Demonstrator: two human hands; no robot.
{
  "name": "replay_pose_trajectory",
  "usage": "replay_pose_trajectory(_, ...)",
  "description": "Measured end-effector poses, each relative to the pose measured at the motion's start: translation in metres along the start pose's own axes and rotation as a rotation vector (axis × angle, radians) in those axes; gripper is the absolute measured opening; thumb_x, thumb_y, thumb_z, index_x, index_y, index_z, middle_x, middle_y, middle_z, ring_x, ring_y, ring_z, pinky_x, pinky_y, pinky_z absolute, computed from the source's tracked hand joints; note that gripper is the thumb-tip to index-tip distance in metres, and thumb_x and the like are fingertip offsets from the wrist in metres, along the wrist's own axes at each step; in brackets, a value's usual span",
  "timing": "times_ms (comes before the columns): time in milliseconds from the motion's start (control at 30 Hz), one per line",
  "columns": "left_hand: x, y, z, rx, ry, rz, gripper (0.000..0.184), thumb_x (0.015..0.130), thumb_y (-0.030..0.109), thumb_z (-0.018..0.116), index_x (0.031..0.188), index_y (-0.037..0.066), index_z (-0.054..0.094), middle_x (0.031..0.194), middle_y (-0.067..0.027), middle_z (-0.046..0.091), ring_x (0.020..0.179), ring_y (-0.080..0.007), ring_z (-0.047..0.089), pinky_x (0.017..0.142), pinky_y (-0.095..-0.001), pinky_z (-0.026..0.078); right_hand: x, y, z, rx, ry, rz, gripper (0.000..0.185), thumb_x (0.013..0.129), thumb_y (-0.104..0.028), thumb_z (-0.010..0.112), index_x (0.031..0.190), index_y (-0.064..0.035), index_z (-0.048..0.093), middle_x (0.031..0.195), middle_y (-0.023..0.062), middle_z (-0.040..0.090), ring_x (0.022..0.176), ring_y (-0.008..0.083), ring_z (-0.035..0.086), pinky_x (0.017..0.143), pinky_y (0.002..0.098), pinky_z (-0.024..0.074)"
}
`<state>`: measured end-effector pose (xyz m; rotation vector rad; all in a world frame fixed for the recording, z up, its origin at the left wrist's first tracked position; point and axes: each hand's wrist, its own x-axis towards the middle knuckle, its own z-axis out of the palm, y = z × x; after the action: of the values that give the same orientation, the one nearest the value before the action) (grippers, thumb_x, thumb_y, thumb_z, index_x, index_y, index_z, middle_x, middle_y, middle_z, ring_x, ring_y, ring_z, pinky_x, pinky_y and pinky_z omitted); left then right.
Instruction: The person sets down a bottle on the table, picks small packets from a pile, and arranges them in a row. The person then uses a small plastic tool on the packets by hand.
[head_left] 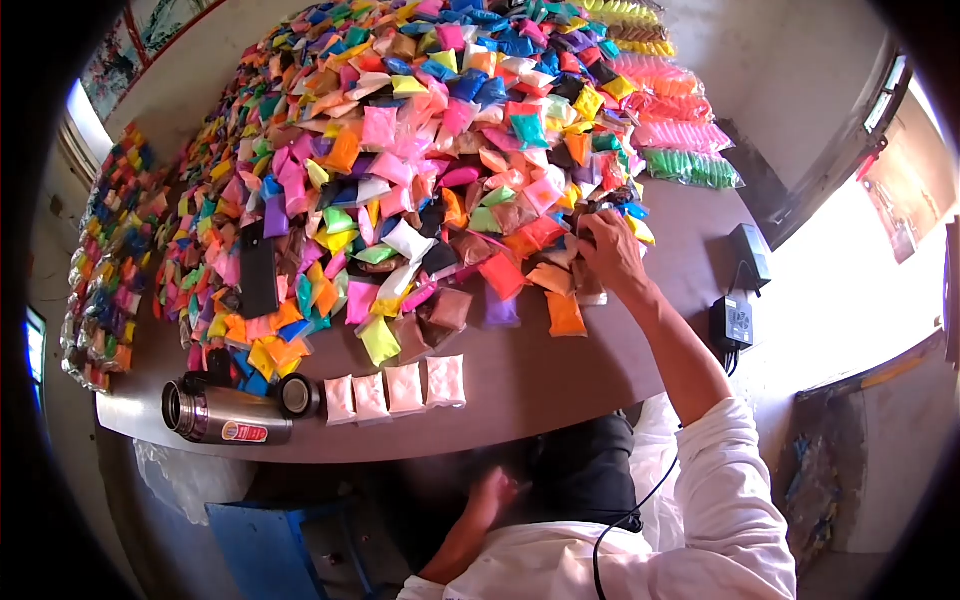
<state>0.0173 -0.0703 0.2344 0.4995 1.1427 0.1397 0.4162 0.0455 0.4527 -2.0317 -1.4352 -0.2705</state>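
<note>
1. Head view, right grip: the right hand (608, 248) is at the near right border of a large heap of coloured packets (395, 170). Its fingers are bent and point down among the packets, touching them. The fingertips are partly hidden, so I cannot tell how far apart they are, nor whether a packet is between them.

2. Head view, main relation: the packets at this border lie directly under and just left of the right grip. An orange packet (567, 316) lies near and slightly left of it, on the tabletop (560, 375), its long axis going roughly from near to far. The right hand is clearly the nearer one to both.

3. Head view, left grip: the left hand (492, 497) is low over the lap, below the near edge of the tabletop and apart from the heap. It is small and somewhat blurred; I cannot tell if it holds something.

4. Head view, around: a row of four pale pink packets (403, 388) lies near and left of the right grip, well apart from it, beside a steel flask (228, 412) and its round cap (298, 396).
</note>
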Motion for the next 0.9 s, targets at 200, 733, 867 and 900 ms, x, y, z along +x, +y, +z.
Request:
replay_pose_trajectory(200,0.002,-0.004,-0.006,-0.022,0.004,0.001,0.031,0.093,0.037,0.050,0.078,0.010,0.052,0.085,-0.0120,0.066,0.070,-0.0223,0.061,0.067,-0.0353,0.050,0.011,0.015,-0.002,-0.080,-0.080,0.023,0.019,0.074,-0.008,0.059,0.092,-0.0075,0.063,0.092,0.0117,0.058,0.095,0.0302,0.056,0.081,0.0401,0.0446)
replay_pose_trajectory(733,0.004,-0.005,-0.006,-0.009,-0.038,0.033,0.033,0.092,0.039,0.051,0.074,0.011,0.052,0.085,-0.0113,0.066,0.069,-0.0207,0.062,0.065,-0.0338,0.050,0.003,-0.018,0.002,-0.135,-0.329,0.275,0.031,0.072,-0.031,0.068,0.086,-0.0033,0.062,0.085,0.0156,0.063,0.083,0.0344,0.061,0.072,0.0430,0.0463)
replay_pose_trajectory(867,0.001,-0.003,-0.004,-0.037,-0.013,0.016,0.033,0.091,0.039,0.051,0.074,0.011,0.051,0.085,-0.0116,0.066,0.069,-0.0209,0.062,0.065,-0.0334,0.050,0.013,-0.010,-0.010,0.173,-0.338,0.422,0.025,0.068,-0.022,0.067,0.078,-0.0025,0.056,0.076,0.0096,0.058,0.070,0.0193,0.057,0.062,0.0329,0.0450)
replay_pose_trajectory(900,0.001,-0.003,-0.004,-0.035,-0.005,0.017,0.032,0.091,0.038,0.051,0.074,0.011,0.051,0.085,-0.0117,0.066,0.069,-0.0209,0.062,0.065,-0.0336,0.050,0.011,-0.011,-0.015,0.207,-0.254,0.413,0.021,0.069,-0.018,0.065,0.078,-0.0027,0.054,0.074,0.0069,0.054,0.068,0.0136,0.052,0.058,0.0288,0.0428)
